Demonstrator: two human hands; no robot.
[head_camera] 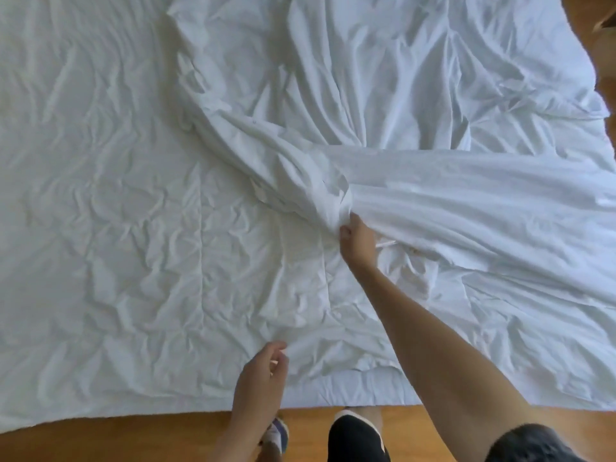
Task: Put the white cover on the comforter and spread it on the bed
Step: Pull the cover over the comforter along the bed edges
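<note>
Wooden flooring (133,438) runs along the near edge of the view, and above it the bed (350,390) fills almost everything you are looking down on. On the left, the crinkled white comforter (116,245) lies flat across the mattress, reaching from the far edge down to the near one, its surface full of small creases.

Moving toward the middle, your left hand (263,371) hangs just over the near edge of the comforter with the fingers loosely curled and the thumb close to the fingertips; you cannot tell from here whether it pinches any fabric or only hovers above it. Below that hand, at the floor, you can see a blue and white shoe (278,435) and a black slipper (356,438) side by side.

Right of centre, your right hand (355,238) reaches out over the bed with the arm extended, its fingers curled tight around a gathered bunch of the white cover (433,95). The cover rises into a ridge at that grip, with folds fanning away from it to the far left and to the right. Most of the cover lies rumpled over the far right part of the bed, on top of the comforter, and one stretched band of it runs from your grip out to the right edge of the view.
</note>
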